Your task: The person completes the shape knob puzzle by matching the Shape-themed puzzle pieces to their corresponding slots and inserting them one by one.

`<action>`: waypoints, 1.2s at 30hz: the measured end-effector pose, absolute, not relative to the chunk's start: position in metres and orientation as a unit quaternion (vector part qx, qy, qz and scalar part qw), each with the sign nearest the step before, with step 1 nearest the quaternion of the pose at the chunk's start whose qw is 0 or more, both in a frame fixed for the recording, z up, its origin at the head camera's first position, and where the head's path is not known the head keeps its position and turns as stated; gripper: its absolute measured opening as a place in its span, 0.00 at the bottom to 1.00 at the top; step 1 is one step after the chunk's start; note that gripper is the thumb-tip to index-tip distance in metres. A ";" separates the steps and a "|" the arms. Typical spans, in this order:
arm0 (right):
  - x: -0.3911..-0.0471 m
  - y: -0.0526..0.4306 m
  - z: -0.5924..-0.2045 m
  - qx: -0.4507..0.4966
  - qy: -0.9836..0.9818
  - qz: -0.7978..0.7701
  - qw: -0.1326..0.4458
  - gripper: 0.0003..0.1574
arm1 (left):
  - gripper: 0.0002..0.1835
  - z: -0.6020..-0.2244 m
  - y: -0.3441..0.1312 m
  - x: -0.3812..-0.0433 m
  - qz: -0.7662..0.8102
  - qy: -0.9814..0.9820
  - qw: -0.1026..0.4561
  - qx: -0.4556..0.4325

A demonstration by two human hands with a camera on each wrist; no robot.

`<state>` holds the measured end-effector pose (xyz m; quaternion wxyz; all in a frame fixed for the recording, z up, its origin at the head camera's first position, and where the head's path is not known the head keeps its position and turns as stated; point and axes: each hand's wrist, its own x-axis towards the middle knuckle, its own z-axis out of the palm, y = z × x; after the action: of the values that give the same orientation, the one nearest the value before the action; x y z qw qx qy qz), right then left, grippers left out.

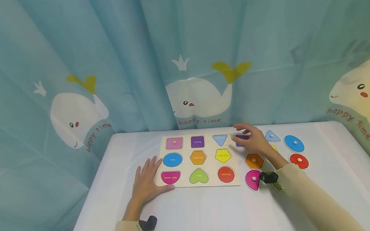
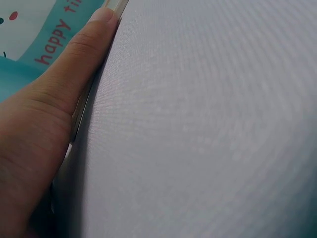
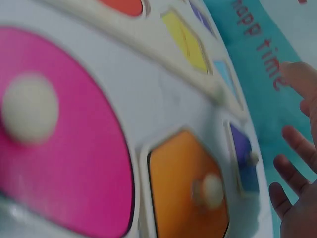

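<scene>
A wooden shape puzzle board point(image 1: 211, 167) lies on the table with a pink knobbed rectangle point(image 1: 171, 145) seated in its corner; its other slots show printed coloured shapes. My left hand point(image 1: 146, 182) rests at the board's left side, fingers spread, thumb along the near edge. In the left wrist view that thumb point(image 2: 74, 64) lies against the board's edge. My right hand point(image 1: 256, 143) hovers over the knobbed purple square point(image 3: 242, 156), fingers slightly bent and apart, holding nothing. In the right wrist view its fingers point(image 3: 291, 173) are beyond the purple square.
Right of the board lie loose knobbed pieces: a blue triangle point(image 1: 271, 136), blue oval point(image 1: 293, 144), red circle point(image 1: 298, 161), orange hexagon point(image 1: 254, 161) and magenta half round point(image 1: 252, 181). My right arm partly covers yellow and green pieces. A whale-print curtain point(image 1: 140, 98) hangs behind the table.
</scene>
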<state>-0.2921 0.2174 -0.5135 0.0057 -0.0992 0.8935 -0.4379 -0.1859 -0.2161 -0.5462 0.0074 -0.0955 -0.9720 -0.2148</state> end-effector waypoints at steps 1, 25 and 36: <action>-0.292 0.221 -0.515 -0.090 0.894 -0.439 0.011 0.36 | 0.61 -0.546 -0.216 -0.186 -0.217 -0.971 0.008 -0.096; -0.294 0.243 -0.532 -0.050 0.921 -0.386 0.029 0.21 | 0.62 -0.545 -0.216 -0.186 -0.205 -0.975 -0.001 -0.087; -0.294 0.243 -0.534 -0.060 0.921 -0.385 0.012 0.13 | 0.62 -0.544 -0.215 -0.186 -0.208 -0.974 0.007 -0.089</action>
<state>-0.2942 0.2428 -0.5342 0.0116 -0.0597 0.9211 -0.3847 -0.1857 -0.2148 -0.5437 0.0068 -0.0894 -0.9740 -0.2078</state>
